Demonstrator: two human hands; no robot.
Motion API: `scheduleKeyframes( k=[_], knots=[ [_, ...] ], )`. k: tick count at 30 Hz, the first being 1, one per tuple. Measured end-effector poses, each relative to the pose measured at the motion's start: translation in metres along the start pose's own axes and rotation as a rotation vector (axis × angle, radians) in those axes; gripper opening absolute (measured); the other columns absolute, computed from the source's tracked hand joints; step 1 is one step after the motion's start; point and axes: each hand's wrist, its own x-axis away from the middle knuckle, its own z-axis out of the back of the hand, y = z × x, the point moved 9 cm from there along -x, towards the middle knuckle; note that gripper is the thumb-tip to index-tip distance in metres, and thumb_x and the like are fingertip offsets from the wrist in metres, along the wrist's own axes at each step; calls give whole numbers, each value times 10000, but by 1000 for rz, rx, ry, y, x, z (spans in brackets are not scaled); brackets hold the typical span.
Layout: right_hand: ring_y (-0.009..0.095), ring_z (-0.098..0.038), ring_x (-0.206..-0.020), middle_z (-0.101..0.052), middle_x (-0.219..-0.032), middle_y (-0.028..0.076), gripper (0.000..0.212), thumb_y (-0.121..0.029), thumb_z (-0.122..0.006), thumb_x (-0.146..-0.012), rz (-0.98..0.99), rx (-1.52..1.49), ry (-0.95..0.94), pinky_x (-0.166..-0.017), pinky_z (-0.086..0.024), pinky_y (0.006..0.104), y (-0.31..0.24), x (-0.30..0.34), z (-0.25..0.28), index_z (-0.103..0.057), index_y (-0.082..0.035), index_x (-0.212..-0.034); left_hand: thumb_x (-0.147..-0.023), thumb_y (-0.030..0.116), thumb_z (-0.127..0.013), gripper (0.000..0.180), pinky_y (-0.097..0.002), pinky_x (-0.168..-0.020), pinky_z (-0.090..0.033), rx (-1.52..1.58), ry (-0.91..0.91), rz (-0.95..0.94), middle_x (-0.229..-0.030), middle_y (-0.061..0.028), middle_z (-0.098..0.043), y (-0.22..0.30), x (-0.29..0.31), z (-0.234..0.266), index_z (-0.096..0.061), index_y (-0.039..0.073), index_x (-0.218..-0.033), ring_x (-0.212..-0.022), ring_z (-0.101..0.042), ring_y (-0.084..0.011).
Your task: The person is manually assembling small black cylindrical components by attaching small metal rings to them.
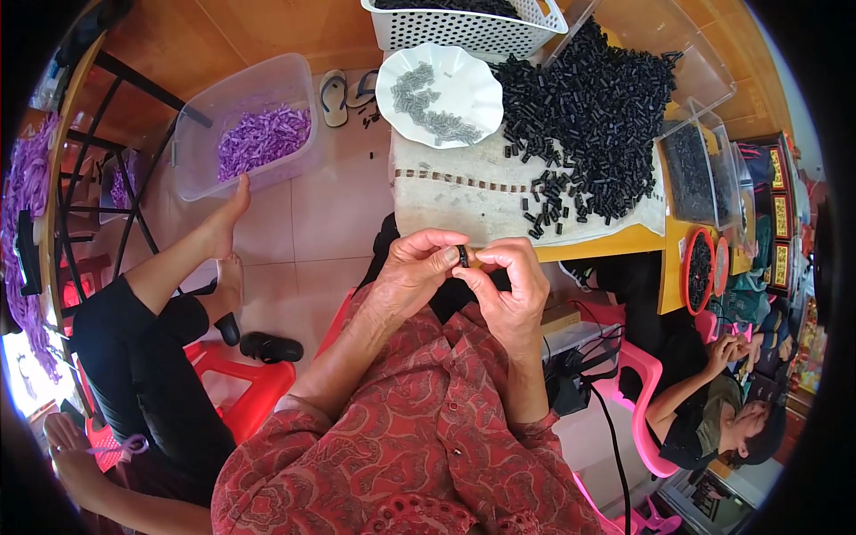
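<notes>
In the head view, both forearms rise from the lower middle and bend inward, so the hands meet near the centre of the frame. The left hand [415, 267] pinches a small black piece [463, 256] between thumb and forefinger, other fingers curled. The right hand [513, 290] brings thumb and forefinger up to it; whether they grip it I cannot tell.

Just above, a pale cloth [446, 207] bears a scalloped white plate [486, 98] of clear pieces and, upper right, a heap of black pieces [615, 116]. A translucent tub [190, 156] of purple pieces [267, 143] stands upper left; a co-worker [687, 419] sits lower right.
</notes>
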Motion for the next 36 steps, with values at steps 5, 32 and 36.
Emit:
scheduleKeyframes(
  k=[5, 32, 36],
  knots=[
    [247, -613, -839, -643, -962, 108, 360, -1, -814, -680, 93, 60, -50, -676, -514, 324, -7, -7, 0, -622, -26, -983, -938, 3, -577, 277, -310, -872, -510, 1, -7, 0, -1008, -92, -674, 1, -1, -6, -616, 17, -1211, -943, -633, -162],
    [192, -603, -726, -640, -785, 67, 325, 25, -821, -652, 34, -118, -24, -634, -499, 289, 3, -8, 3, -626, -22, -907, -898, 55, -659, 416, -320, -907, -495, 15, -145, 60, -1064, -64, -658, -1, -1, -21, -570, 30, -1303, -997, -613, -168],
    [196, -615, -728, -651, -797, 71, 328, 37, -815, -651, 33, -139, -21, -640, -501, 291, 4, -9, 1, -630, -22, -915, -850, 28, -705, 501, -288, -878, -501, -140, -162, 44, -1057, -55, -652, 2, 1, -13, -552, 35, -1327, -989, -611, -155]
  ],
)
